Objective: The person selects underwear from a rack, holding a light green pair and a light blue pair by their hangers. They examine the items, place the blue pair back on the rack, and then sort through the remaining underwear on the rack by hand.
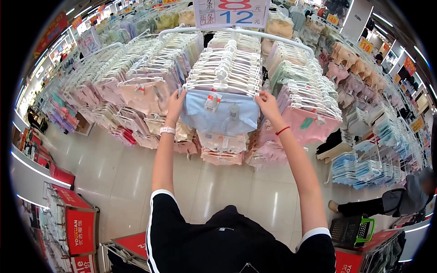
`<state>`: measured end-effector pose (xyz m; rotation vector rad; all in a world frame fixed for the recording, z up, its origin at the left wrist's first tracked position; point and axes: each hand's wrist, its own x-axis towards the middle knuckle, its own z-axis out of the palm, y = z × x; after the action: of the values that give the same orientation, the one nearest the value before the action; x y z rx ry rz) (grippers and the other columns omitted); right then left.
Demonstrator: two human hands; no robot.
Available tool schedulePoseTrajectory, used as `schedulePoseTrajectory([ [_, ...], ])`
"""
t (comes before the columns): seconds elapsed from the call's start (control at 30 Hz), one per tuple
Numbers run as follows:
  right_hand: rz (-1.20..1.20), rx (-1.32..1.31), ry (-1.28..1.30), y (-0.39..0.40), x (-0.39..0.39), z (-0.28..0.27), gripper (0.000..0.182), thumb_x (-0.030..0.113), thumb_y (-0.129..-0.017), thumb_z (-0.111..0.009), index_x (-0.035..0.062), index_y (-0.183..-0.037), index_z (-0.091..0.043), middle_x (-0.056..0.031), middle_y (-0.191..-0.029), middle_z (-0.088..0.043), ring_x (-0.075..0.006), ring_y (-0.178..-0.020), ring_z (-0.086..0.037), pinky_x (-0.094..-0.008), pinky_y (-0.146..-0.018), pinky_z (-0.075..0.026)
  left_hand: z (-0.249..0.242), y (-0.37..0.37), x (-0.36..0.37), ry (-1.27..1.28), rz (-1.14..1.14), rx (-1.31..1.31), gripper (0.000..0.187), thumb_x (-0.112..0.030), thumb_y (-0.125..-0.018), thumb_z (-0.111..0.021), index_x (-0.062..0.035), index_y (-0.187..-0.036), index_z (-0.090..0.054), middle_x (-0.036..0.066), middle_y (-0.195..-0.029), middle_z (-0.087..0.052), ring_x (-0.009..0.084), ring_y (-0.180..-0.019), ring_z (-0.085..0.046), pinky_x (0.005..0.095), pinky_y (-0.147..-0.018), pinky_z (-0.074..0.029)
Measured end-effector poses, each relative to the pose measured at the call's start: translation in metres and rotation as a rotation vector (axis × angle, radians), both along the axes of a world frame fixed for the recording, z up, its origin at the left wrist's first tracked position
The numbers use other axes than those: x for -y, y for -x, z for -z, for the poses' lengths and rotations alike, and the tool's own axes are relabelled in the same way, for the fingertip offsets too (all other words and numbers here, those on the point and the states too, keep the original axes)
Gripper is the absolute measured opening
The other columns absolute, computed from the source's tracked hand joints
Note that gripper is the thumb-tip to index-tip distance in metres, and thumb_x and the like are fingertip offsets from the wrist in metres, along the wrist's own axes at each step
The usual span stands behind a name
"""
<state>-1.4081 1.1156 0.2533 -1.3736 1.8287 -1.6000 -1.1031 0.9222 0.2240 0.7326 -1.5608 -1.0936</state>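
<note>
Light blue briefs [216,116] hang at the front of the middle row of white hangers [227,75], with a red and white tag [212,103] near their top edge. My left hand [175,102] pinches the upper left corner of the briefs. At the upper right corner, my right hand [267,103] has its fingers closed on the hanger's end and the fabric. More pale and pink briefs [223,157] hang below the blue ones.
A price sign [232,12] stands above the rack. Pink briefs [309,123] hang close to the right, peach ones [144,96] to the left. At the far right is a person [400,200] near a black and green basket [350,231]. Red-sided bins [81,230] stand at lower left.
</note>
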Motion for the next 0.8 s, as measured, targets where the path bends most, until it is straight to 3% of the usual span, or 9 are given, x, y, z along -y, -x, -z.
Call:
schedulePoseTrajectory([
  [0.13, 0.031, -0.078, -0.009, 0.008, 0.010, 0.006, 0.031, 0.022, -0.081, -0.061, -0.0035, -0.099, -0.056, -0.0122, -0.082, -0.066, -0.0172, -0.075, -0.061, -0.0276, -0.068, -0.046, 0.001, 0.005, 0.003, 0.015, -0.006, 0.047, 0.031, -0.025, -0.089, -0.055, 0.0033, -0.099, -0.059, -0.001, -0.085, -0.059, 0.0059, -0.077, -0.046, 0.0216, -0.068, -0.039],
  [0.27, 0.036, 0.045, 0.002, 0.000, 0.007, 0.005, 0.032, 0.020, -0.081, -0.061, -0.0039, -0.102, -0.055, -0.0121, -0.088, -0.065, -0.0155, -0.078, -0.060, -0.0257, -0.070, -0.045, -0.009, 0.007, -0.012, -0.040, -0.083, 0.085, 0.031, -0.027, -0.088, -0.056, 0.0028, -0.094, -0.061, -0.002, -0.079, -0.056, 0.0054, -0.073, -0.044, 0.0224, -0.065, -0.039],
  [0.37, 0.015, 0.044, 0.035, -0.001, 0.004, 0.009, 0.031, 0.018, -0.082, -0.060, -0.0043, -0.103, -0.055, -0.0124, -0.090, -0.064, -0.0155, -0.081, -0.060, -0.0257, -0.072, -0.046, 0.011, 0.002, 0.004, -0.114, -0.056, 0.129, 0.030, -0.027, -0.088, -0.056, 0.0022, -0.089, -0.062, -0.003, -0.073, -0.053, 0.0047, -0.071, -0.042, 0.0217, -0.064, -0.038],
  [0.47, 0.100, -0.035, 0.094, -0.001, -0.004, 0.028, 0.030, 0.017, -0.083, -0.059, -0.0045, -0.104, -0.055, -0.0142, -0.091, -0.064, -0.0176, -0.083, -0.061, -0.0277, -0.074, -0.046, 0.038, -0.006, 0.016, -0.146, -0.052, 0.227, 0.030, -0.027, -0.086, -0.058, 0.0024, -0.093, -0.060, 0.002, -0.078, -0.057, 0.0104, -0.074, -0.049, 0.0255, -0.069, -0.041],
  [0.57, 0.145, 0.014, 0.186, -0.025, -0.042, 0.053, 0.027, 0.014, -0.084, -0.056, -0.0043, -0.104, -0.055, -0.0175, -0.092, -0.063, -0.0224, -0.086, -0.062, -0.0305, -0.077, -0.047, 0.080, 0.000, -0.019, 0.279, -0.450, 0.153, 0.035, -0.025, -0.084, -0.059, 0.0037, -0.104, -0.055, 0.013, -0.094, -0.058, 0.0229, -0.087, -0.054, 0.0331, -0.080, -0.042],
  [0.63, 0.174, -0.099, 0.035, -0.035, -0.091, 0.096, 0.024, 0.015, -0.085, -0.054, -0.0038, -0.100, -0.057, -0.0183, -0.092, -0.063, -0.0242, -0.086, -0.061, -0.0314, -0.077, -0.046, 0.132, -0.018, -0.048, 0.084, -0.538, 0.251, 0.043, -0.022, -0.082, -0.060, 0.0050, -0.113, -0.048, 0.023, -0.109, -0.052, 0.0333, -0.100, -0.050, 0.0390, -0.087, -0.039],
  [0.7, 0.155, 0.028, -0.186, -0.034, -0.154, 0.212, 0.027, 0.022, -0.085, -0.055, -0.0025, -0.095, -0.059, -0.0144, -0.086, -0.062, -0.0221, -0.082, -0.060, -0.0328, -0.074, -0.046, 0.191, -0.040, -0.104, -0.023, -0.583, 0.349, 0.043, -0.016, -0.080, -0.062, 0.0053, -0.114, -0.047, 0.023, -0.108, -0.052, 0.0349, -0.101, -0.050, 0.0405, -0.088, -0.038],
  [0.73, 0.007, 0.367, -0.352, -0.041, -0.204, 0.260, 0.024, 0.021, -0.086, -0.054, 0.0003, -0.097, -0.059, -0.0070, -0.091, -0.061, -0.0146, -0.081, -0.058, -0.0265, -0.073, -0.046, 0.222, -0.061, -0.137, -0.168, -0.441, 0.396, 0.043, -0.013, -0.079, -0.061, 0.0048, -0.116, -0.046, 0.023, -0.107, -0.053, 0.0359, -0.103, -0.049, 0.0411, -0.089, -0.038],
  [0.8, 0.004, 0.701, -0.538, -0.077, -0.329, 0.330, 0.023, 0.020, -0.078, -0.057, 0.0016, -0.091, -0.060, -0.0091, -0.082, -0.062, -0.0169, -0.073, -0.059, -0.0314, -0.070, -0.047, 0.347, -0.109, -0.219, -0.338, -0.439, 0.750, 0.052, -0.021, -0.079, -0.059, 0.0036, -0.123, -0.043, 0.027, -0.114, -0.051, 0.0389, -0.109, -0.047, 0.0428, -0.093, -0.037],
])
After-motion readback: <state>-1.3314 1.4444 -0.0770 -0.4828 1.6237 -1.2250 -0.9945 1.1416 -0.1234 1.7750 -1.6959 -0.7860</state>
